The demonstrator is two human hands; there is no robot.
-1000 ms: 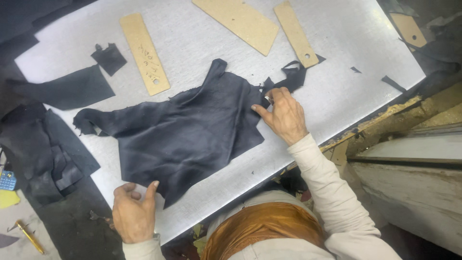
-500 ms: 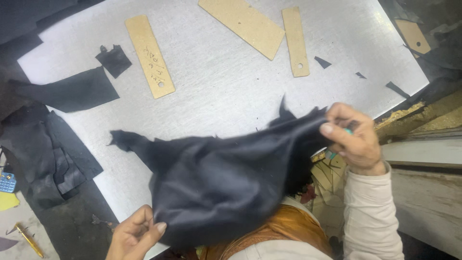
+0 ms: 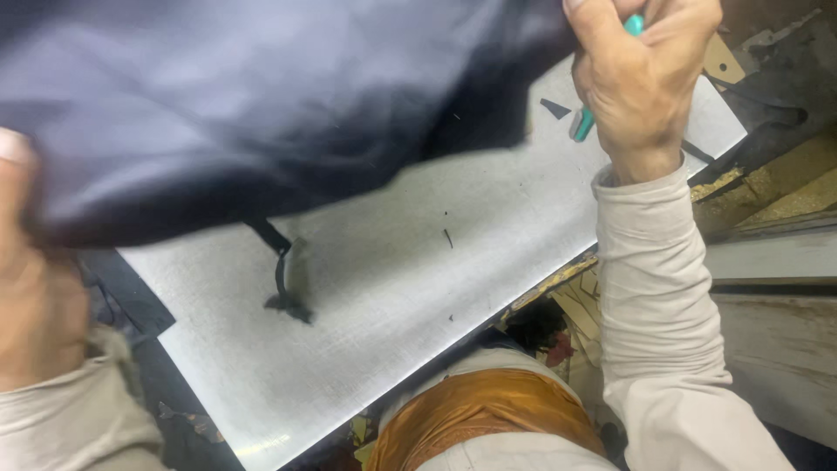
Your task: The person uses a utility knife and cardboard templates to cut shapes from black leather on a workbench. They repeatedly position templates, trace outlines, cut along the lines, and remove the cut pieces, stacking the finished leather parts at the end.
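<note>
the right hand [image 3: 641, 83] was clenched on the upper right edge of the dark leather piece [image 3: 261, 105], with a teal tool [image 3: 602, 78] tucked in the same fist. the left hand [image 3: 30, 270], blurred, gripped the leather's lower left edge. half a second earlier the leather sagged just over the grey cutting board [image 3: 453, 288]; it now hung lifted well above it, near the camera.
</note>
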